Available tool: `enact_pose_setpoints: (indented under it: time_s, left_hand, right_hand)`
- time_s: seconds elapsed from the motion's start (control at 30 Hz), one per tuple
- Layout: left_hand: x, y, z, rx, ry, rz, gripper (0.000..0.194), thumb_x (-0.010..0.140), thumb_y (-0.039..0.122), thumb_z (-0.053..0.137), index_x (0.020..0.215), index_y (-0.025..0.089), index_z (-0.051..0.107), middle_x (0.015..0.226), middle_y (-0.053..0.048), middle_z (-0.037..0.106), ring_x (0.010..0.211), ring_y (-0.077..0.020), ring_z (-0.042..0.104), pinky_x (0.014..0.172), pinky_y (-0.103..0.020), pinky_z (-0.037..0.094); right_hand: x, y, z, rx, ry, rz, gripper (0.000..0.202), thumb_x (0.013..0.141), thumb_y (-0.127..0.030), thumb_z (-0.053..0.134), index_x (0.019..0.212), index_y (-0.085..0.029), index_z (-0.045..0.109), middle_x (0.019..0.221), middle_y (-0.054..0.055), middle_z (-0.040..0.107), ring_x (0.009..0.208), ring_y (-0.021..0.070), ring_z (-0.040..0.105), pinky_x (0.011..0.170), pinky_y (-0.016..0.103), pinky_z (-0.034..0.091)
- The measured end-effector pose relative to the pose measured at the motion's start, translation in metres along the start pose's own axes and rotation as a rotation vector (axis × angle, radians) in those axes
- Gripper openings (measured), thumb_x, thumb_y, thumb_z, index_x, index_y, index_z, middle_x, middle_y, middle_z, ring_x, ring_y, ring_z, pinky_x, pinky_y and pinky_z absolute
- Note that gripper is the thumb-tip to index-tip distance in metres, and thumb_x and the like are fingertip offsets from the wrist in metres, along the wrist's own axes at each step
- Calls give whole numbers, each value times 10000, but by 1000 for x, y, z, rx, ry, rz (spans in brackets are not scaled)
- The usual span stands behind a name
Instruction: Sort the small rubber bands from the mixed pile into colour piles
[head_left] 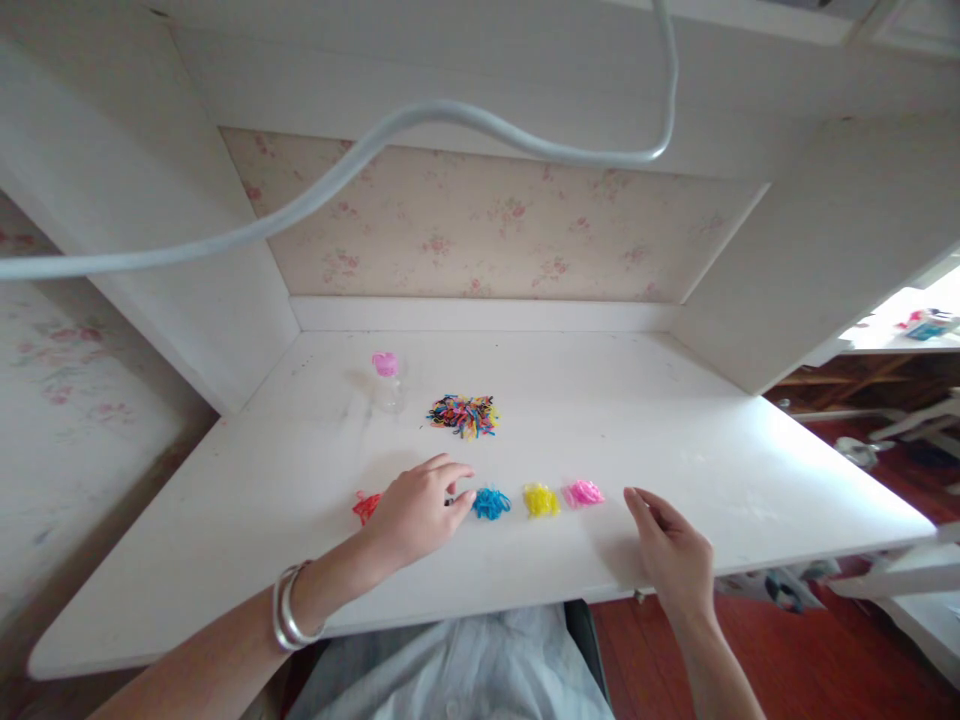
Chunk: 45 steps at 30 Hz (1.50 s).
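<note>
My left hand (pixel 421 505) hovers low over the tabletop with its fingers curved and thumb apart, open. Beside its thumb lies a small pile of blue rubber bands (pixel 492 503). Red rubber bands (pixel 366 507) show partly from behind that hand, and a dark bit under it is mostly hidden. Toward the right are yellow rubber bands (pixel 541 500) and pink rubber bands (pixel 583 493). Right of the pink pile, my right hand (pixel 673 545) is closed in a pinch; anything between its fingertips is too small to make out. A mixed multicoloured heap of rubber bands (pixel 463 414) sits farther back.
A clear small container with a pink top (pixel 385 366) stands at the back left of the white desk (pixel 570 400). A thick white cable (pixel 450 112) crosses the upper view. Side panels bound the desk, and its front edge runs close to my lap.
</note>
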<state>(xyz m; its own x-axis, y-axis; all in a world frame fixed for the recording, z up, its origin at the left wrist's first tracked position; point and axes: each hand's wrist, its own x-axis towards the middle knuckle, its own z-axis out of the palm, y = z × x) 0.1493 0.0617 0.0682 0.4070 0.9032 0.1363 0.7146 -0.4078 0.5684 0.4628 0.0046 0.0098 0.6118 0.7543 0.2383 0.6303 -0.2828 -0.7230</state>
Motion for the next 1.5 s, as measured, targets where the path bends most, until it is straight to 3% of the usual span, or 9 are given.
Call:
enact_pose_setpoints:
  time_s: [0.07,0.2,0.3,0.4,0.57,0.73,0.93,1.27,1.5]
  left_hand:
    - [-12,-11,-14,-77,68,-60,279,847,367,480,1008,220,654,858,-33,646,718,-141,597,703,-257,461]
    - [-49,-50,-33,-227,243,-294,348,837,465,481,1000,197,632,799,-21,653,627,-133,576,623,-247,472]
    - [-79,-84,-36,-228,342,-462,374,803,517,517,993,216,629,864,-17,677,654,-144,588,622,-245,477]
    - [-100,-108,-31,-243,436,-567,406,785,552,525,983,215,633,908,-28,685,747,-175,620,666,-256,488]
    - [-106,-117,-25,-320,490,-608,411,786,556,527,994,214,622,901,-21,683,822,-185,628,699,-246,490]
    - [-102,-118,-26,-320,454,-584,394,795,539,523,1000,217,618,862,-9,679,768,-174,623,652,-238,476]
    - [-103,-117,-26,-309,459,-561,378,803,536,516,986,219,614,853,-1,670,751,-161,613,673,-237,468]
    - [-102,-116,-25,-264,437,-538,384,810,549,498,976,222,611,863,-5,663,759,-157,606,686,-243,465]
    - [-99,-116,-23,-218,423,-525,377,812,542,498,972,220,609,857,-7,660,741,-155,601,680,-247,466]
  right_hand:
    - [0,-16,-3,11,-47,-72,492,764,-585,539,872,-147,736,551,2,611,471,117,528,460,196,393]
    - [0,-66,2,-39,-255,-356,419,827,-535,476,870,-204,729,542,-14,601,478,103,515,503,195,399]
    - [5,-104,21,-183,-441,-553,345,860,-470,445,928,-269,716,619,-17,651,552,114,570,552,208,401]
    - [13,-129,50,-398,-530,-622,300,865,-428,444,993,-327,696,781,-15,705,671,140,625,604,231,407]
    - [26,-145,94,-649,-581,-590,324,868,-404,437,1088,-334,665,969,40,705,820,199,644,673,281,419]
    - [30,-146,111,-683,-589,-584,310,879,-369,422,1043,-322,682,946,54,703,825,209,641,676,283,410]
    - [26,-148,105,-686,-597,-597,363,921,-362,340,972,-275,688,917,62,699,791,187,630,637,247,367]
    - [-12,-135,54,-451,-701,-642,315,928,-354,356,944,-288,664,847,2,702,727,133,625,606,214,329]
    - [-28,-124,38,-567,-654,-698,317,932,-336,354,869,-276,658,795,8,699,707,144,628,549,245,248]
